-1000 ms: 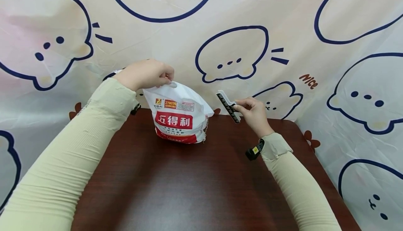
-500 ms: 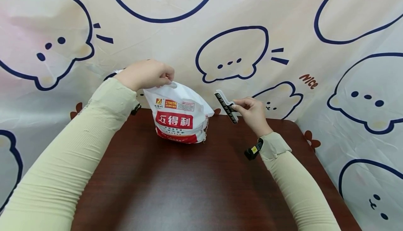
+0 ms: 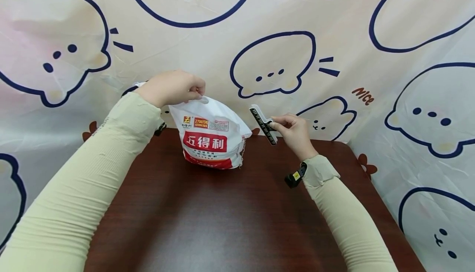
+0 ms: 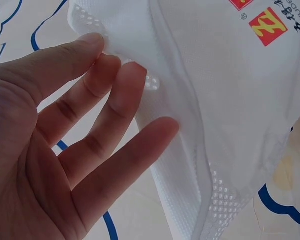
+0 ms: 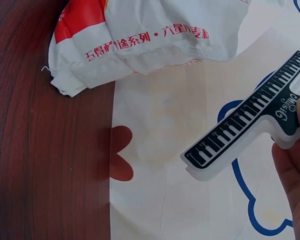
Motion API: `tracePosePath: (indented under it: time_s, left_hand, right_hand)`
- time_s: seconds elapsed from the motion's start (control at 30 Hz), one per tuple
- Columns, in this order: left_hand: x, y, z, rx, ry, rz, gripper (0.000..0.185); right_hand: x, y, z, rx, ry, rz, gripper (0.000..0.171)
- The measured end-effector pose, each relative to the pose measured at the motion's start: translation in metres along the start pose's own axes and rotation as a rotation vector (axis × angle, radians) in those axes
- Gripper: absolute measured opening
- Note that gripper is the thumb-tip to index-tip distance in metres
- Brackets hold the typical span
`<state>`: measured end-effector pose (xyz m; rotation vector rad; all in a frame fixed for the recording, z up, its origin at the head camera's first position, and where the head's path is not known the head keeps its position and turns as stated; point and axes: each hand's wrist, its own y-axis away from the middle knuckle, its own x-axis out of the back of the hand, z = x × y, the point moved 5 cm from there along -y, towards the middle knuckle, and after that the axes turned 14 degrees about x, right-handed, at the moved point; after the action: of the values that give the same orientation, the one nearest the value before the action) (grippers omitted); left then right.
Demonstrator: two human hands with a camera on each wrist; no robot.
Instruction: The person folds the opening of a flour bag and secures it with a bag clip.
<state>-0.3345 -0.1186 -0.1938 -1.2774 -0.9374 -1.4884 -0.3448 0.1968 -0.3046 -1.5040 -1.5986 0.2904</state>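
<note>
A white flour bag (image 3: 211, 119) with red and orange print stands at the far side of the table. My left hand (image 3: 176, 87) pinches its top edge between thumb and fingertips; in the left wrist view the thumb and index finger meet on the white fabric (image 4: 180, 90) while the other fingers spread alongside. To the right, my right hand (image 3: 293, 134) pinches a music clip (image 3: 262, 124) printed with piano keys, held in the air beside the bag. Up close in the right wrist view, the clip (image 5: 250, 112) has a black-and-white keyboard pattern and "Music" lettering on its grip.
The dark brown wooden table (image 3: 222, 218) reaches back to a cloth backdrop (image 3: 208, 49) with blue-outlined cartoon figures. A black wrist camera (image 3: 295, 177) sits at the right cuff. Stitched bag edge (image 5: 140, 70) hangs near the table's far edge.
My right hand has shifted slightly left with the music clip, bringing it nearer the flour bag. The left hand and the bag have stayed in place.
</note>
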Motion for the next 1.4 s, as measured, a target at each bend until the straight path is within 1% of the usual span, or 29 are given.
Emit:
tracePosePath:
  time_s: [0.47, 0.67, 0.97, 1.2, 1.4]
  left_hand:
    - [0.000, -0.001, 0.001, -0.003, -0.004, 0.007, 0.009]
    - [0.000, -0.002, 0.000, 0.002, -0.004, 0.011, 0.009]
    - [-0.002, -0.003, -0.001, 0.008, -0.007, 0.004, 0.010]
    - [-0.001, -0.002, 0.000, 0.009, -0.009, -0.002, 0.011]
    - [-0.002, -0.002, -0.001, 0.013, -0.007, -0.008, 0.011]
  right_hand:
    - [-0.002, -0.002, -0.001, 0.014, -0.035, -0.004, 0.015]
    - [-0.006, -0.002, -0.001, -0.006, -0.046, -0.010, 0.016]
    - [-0.014, -0.001, -0.004, -0.038, -0.103, -0.010, 0.016]
    - [-0.016, 0.000, -0.001, -0.007, -0.137, 0.004, 0.016]
    - [-0.018, 0.001, -0.002, -0.003, -0.156, 0.017, 0.017]
